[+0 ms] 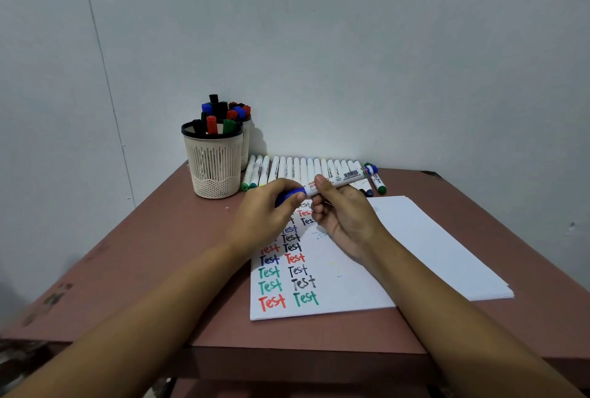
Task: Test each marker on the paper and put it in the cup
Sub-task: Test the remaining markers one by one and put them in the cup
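head view puts one blue-capped white marker (338, 180) between my two hands, held just above the stack of white paper sheets (415, 238). its long axis runs from low left to high right, the blue cap (289, 198) pointing left into my left hand (268, 215) and the tail end pointing right and away toward the wall. my left hand curls round the cap, thumb and fingers wrapped on it. my right hand (348, 218) pinches the white barrel just beside the cap, thumb on top. the two hands all but touch. as i judge it, the next move is a straight pull or push along that axis, cap against barrel, and i cannot tell which. the cream slotted plastic cup with a black rim (214, 167) stands left of and beyond the left hand, so that hand is the nearer one for the drop. counted: one marker in hand; two cups, the second cream cup (246, 145) half hidden behind the first, both holding capped markers too crowded to count; one row of white markers (297, 169) lying side by side on the reddish-brown table (143, 254), more than a dozen, some hidden by my hands.
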The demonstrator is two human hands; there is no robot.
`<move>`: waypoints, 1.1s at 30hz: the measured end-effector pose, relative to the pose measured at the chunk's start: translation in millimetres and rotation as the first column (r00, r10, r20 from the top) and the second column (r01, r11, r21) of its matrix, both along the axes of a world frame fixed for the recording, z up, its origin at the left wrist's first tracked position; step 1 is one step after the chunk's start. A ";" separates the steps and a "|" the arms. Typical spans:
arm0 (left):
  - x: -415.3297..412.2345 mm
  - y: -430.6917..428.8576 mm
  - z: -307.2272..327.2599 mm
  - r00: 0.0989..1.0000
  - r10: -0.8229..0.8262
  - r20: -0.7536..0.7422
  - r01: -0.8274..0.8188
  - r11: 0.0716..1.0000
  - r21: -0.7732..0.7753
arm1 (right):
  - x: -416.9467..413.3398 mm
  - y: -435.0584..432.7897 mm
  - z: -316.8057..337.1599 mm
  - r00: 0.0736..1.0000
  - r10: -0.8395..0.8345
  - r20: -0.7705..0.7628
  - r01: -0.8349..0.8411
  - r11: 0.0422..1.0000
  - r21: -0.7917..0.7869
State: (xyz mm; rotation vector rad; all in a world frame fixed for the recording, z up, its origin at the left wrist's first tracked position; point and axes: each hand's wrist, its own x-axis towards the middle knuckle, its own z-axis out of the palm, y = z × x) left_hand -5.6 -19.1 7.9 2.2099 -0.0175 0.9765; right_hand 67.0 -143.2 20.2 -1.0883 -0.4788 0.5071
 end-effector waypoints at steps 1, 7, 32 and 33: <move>-0.4 -0.7 0.3 1.000 -0.002 -0.004 0.002 1.000 -0.018 | 0.2 0.3 0.3 1.000 0.010 0.001 -0.010 1.000 0.008; -1.3 -1.6 2.9 0.994 -0.085 -0.075 0.073 0.987 -0.143 | 4.0 -0.6 -2.5 0.998 0.061 0.018 -0.061 0.998 0.016; -23.7 35.8 98.3 0.988 0.106 0.110 -0.054 0.915 -0.399 | 23.2 -12.3 -26.7 0.537 0.360 0.763 0.700 0.315 -0.641; -25.9 42.2 108.6 0.980 0.158 0.119 -0.110 0.935 -0.337 | 22.6 -12.3 -26.0 0.533 0.361 0.765 0.701 0.317 -0.639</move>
